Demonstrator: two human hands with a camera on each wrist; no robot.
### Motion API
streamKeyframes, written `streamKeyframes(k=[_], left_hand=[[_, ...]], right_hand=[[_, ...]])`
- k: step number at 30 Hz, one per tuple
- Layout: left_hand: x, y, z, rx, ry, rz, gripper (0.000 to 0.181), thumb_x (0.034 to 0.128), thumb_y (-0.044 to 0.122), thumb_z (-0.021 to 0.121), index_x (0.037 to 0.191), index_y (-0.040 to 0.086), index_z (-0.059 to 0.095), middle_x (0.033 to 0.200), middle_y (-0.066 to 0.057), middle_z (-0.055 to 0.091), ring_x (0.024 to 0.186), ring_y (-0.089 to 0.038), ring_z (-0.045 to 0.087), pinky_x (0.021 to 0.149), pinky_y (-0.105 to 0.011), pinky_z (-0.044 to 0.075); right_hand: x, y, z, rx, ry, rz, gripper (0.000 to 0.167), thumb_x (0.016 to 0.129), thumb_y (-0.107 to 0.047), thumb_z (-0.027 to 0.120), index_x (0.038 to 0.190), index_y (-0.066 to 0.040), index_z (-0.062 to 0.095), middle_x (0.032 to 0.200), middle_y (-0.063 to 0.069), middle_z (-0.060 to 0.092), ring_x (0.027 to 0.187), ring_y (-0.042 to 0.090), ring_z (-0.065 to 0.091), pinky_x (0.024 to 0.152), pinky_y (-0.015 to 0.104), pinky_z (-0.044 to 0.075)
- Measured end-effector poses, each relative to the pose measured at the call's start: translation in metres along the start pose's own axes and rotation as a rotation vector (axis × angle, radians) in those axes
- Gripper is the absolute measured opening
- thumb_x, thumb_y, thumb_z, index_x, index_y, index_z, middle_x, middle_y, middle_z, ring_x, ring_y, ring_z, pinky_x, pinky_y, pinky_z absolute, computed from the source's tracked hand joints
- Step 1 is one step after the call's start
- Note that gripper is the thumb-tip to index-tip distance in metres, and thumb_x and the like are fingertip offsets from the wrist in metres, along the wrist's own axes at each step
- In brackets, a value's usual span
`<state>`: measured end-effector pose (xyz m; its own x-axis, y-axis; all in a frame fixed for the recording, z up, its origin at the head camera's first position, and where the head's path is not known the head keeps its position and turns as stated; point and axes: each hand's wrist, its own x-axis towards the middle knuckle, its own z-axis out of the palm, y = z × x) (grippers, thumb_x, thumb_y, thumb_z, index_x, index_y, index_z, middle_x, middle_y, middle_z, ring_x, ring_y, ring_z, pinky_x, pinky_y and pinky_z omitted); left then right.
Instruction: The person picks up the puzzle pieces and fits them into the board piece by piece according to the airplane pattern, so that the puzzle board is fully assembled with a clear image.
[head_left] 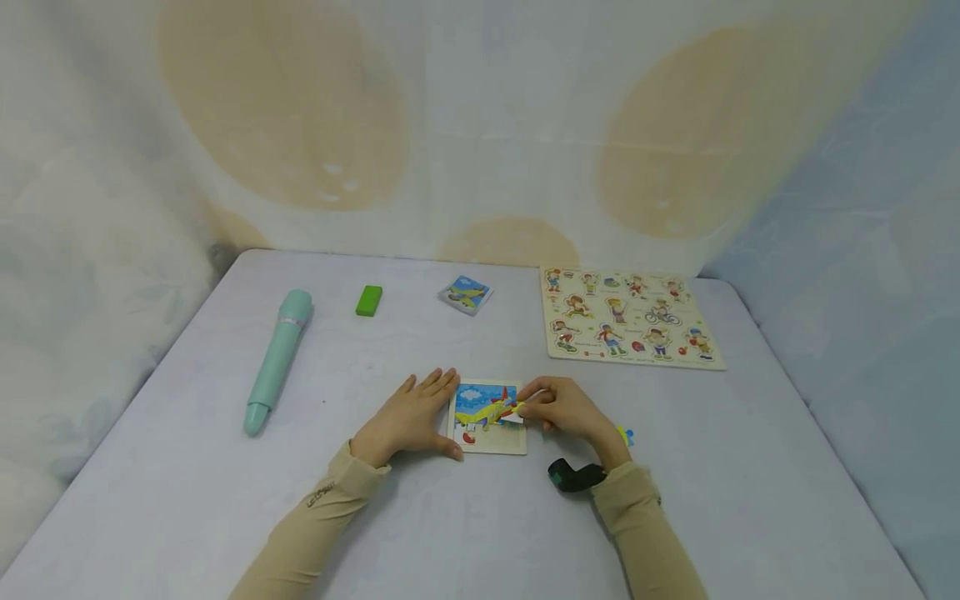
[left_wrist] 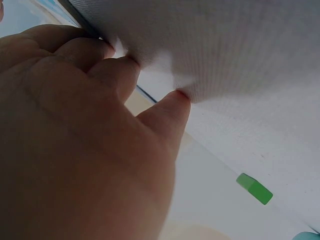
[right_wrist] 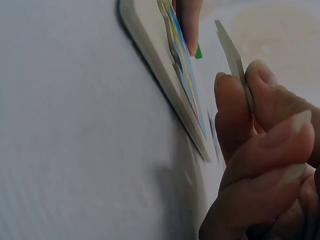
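Observation:
A small wooden jigsaw puzzle (head_left: 495,442) with an airplane picture lies in front of me. Its upper part is filled with pieces; bare wood shows along the lower part. My left hand (head_left: 405,421) rests at the tray's left side, fingers spread, the thumb by the lower left corner. Between thumb and finger, my right hand (head_left: 564,407) pinches a thin puzzle piece (right_wrist: 231,52) over the tray's right edge. The right wrist view shows this piece edge-on, apart from the tray. A yellow and blue bit (head_left: 627,436), partly hidden, lies by the right wrist.
At the back right lies a large wooden board with cartoon figures (head_left: 630,317). A square airplane picture (head_left: 467,295) and a green block (head_left: 368,301) are farther back. On the left is a long teal rod-shaped thing (head_left: 277,362). Cloth walls enclose the table.

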<state>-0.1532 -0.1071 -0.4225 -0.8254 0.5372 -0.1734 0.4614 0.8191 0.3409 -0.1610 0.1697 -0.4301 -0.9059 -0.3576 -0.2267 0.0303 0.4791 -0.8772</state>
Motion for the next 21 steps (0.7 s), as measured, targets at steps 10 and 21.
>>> streamKeyframes(k=[10,21], left_hand=[[0.001,0.0,0.0,0.006,-0.008,-0.002,0.116,0.066,0.061,0.079,0.154,0.007,0.025,0.162,-0.008,0.022,0.151,-0.029,0.017,0.12,-0.057,0.014],[0.001,-0.001,0.002,-0.013,0.006,0.008,0.117,0.0653,0.061,0.08,0.153,0.007,0.026,0.161,-0.008,0.023,0.151,-0.03,0.018,0.12,-0.057,0.015]], right_hand=[[0.002,-0.007,0.012,0.027,-0.086,-0.074,0.018,0.088,-0.013,0.07,0.097,0.001,0.062,0.07,0.002,0.068,0.049,0.008,0.048,0.047,0.02,0.041],[0.005,-0.012,0.024,0.084,-0.17,-0.089,0.019,0.086,-0.006,0.07,0.092,0.003,0.055,0.068,0.0,0.067,0.059,0.007,0.06,0.05,0.018,0.04]])
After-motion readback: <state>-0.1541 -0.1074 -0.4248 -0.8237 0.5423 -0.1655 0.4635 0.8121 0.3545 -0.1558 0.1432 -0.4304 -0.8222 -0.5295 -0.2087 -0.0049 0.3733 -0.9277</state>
